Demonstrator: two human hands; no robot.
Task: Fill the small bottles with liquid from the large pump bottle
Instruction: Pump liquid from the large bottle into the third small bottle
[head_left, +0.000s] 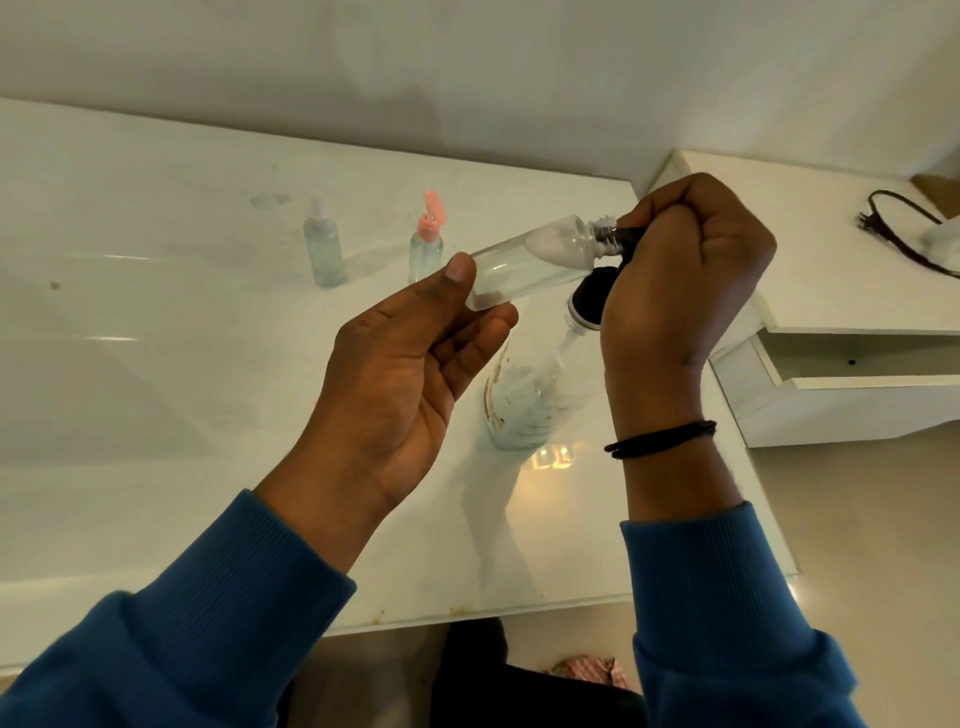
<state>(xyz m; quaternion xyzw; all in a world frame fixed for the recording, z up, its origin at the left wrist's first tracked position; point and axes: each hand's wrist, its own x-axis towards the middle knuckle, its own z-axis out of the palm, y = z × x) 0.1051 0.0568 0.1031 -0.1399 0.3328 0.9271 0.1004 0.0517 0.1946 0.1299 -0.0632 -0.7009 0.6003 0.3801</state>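
- Head view, hands: left hand pinches the base of a clear small bottle between thumb and fingertips, holding it tilted nearly flat in the air, open threaded neck toward the right hand. That hand's grip is clenched over the black pump head of the large pump bottle, whose nozzle meets the neck.
- Head view, handling: the small bottle looks like thin, light plastic — probably slippery if wet, and likely to flex if squeezed. A hold nearer its middle would steady it better than the base. The large bottle stands on the table with little liquid showing, so it may tip under an off-centre press.
- Head view, room: two more small bottles stand well behind — a clear-capped one and one with a pink flip cap open. Open table lies to the left; the near edge is close to the large bottle, and a white shelf unit crowds the right.
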